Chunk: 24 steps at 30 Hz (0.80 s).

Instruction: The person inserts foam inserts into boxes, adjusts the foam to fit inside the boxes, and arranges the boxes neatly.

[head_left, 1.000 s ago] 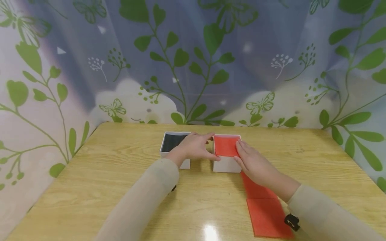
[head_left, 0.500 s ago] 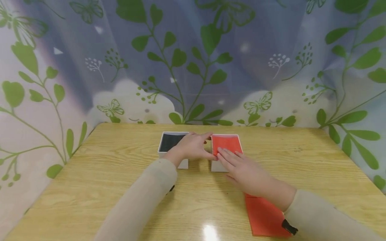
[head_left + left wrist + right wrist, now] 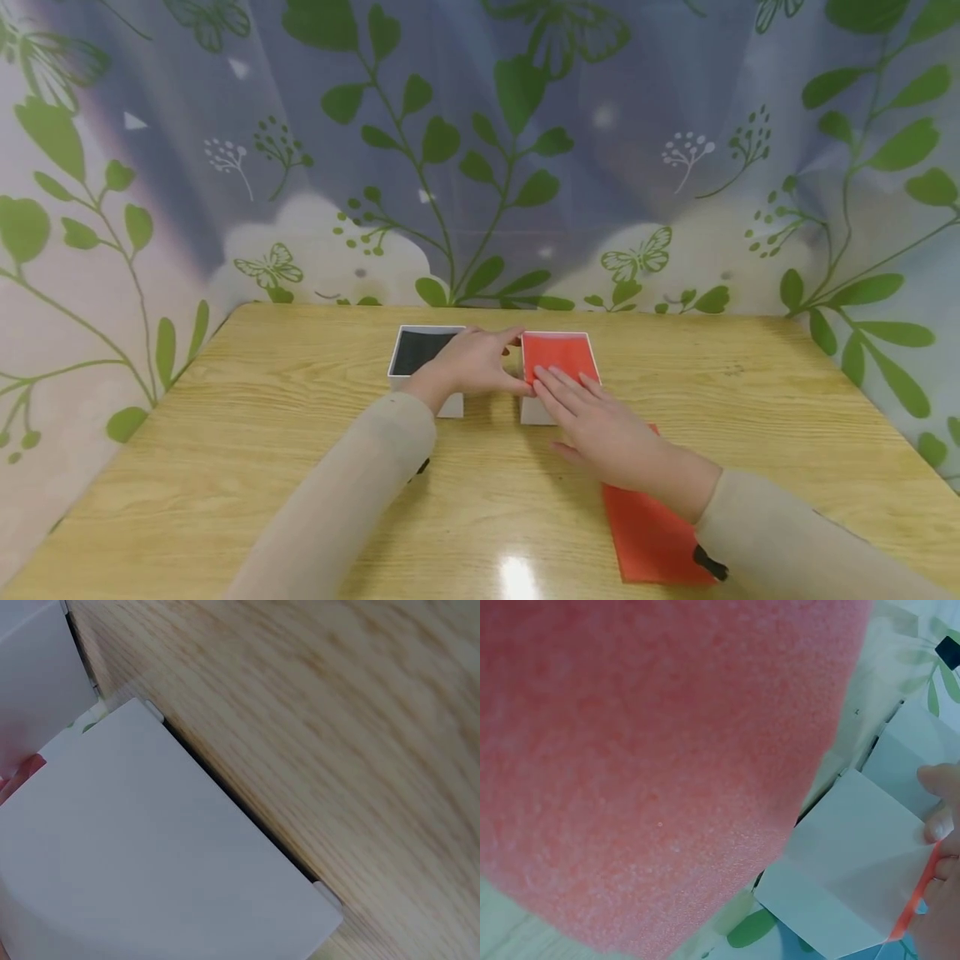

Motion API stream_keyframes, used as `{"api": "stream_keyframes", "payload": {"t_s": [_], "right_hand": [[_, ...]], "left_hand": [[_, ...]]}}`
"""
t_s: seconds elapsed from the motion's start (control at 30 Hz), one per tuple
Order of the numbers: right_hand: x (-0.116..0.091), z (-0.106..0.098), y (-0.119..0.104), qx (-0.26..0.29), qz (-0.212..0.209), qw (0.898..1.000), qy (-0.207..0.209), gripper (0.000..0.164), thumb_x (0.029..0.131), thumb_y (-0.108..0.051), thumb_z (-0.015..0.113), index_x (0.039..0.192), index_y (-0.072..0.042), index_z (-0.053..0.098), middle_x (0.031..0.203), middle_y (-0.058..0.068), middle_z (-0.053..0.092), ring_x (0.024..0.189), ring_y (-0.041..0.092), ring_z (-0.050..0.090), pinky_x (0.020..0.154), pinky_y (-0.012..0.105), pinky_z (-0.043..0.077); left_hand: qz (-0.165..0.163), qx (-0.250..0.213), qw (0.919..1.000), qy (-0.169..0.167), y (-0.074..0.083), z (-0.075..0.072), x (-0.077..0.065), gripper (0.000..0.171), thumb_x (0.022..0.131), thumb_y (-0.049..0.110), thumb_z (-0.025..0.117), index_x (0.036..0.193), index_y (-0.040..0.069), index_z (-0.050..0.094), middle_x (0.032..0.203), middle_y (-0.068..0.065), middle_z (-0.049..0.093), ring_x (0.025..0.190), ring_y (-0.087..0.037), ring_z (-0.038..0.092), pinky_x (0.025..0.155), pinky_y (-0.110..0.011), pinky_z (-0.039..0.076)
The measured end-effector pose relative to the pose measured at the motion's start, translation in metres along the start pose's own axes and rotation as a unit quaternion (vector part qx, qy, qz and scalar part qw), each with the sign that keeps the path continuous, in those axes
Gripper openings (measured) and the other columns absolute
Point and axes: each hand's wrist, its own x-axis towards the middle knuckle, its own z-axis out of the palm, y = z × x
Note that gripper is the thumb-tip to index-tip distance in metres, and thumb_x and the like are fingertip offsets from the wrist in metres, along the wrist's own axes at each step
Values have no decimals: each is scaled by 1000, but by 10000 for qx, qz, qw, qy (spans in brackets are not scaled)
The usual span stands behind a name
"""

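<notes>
Two white boxes stand side by side on the table. The right white box has a red sheet level with its rim, and the left white box holds a dark sheet. My left hand grips the right box's left side, thumb at the near corner and index finger at the far one. My right hand lies with straight fingers across the red sheet's near edge. In the right wrist view, fingers overlap the red edge, beside white walls. White box walls fill much of the left wrist view.
A loose red piece with a rough, felt-like surface lies on the wooden table below my right forearm; it looms close in the right wrist view. A curtain printed with leaves and butterflies hangs behind the table.
My right hand has moved left from the right box's right edge to its near edge, fingers now over the red sheet. My left hand keeps its place at the box.
</notes>
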Motion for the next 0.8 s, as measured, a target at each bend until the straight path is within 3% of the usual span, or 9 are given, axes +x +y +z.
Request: {"api": "stream_keyframes", "payload": {"t_s": [0.5, 0.8], "right_hand": [[2, 9, 1, -153, 116, 9998, 23, 83, 83, -33, 70, 145, 3, 28, 151, 17, 21, 138, 32, 19, 106, 51, 24], [8, 3, 2, 472, 221, 9986, 45, 82, 81, -29, 73, 142, 5, 31, 149, 20, 25, 137, 35, 23, 106, 51, 25]], "left_hand": [[32, 2, 10000, -60, -1, 0, 0, 99, 72, 68, 62, 148, 15, 28, 126, 5, 58, 111, -10, 55, 109, -41, 21], [44, 50, 10000, -45, 0, -1, 1, 98, 71, 69, 61, 148, 16, 29, 128, 6, 57, 107, -9, 57, 108, -41, 22]]}}
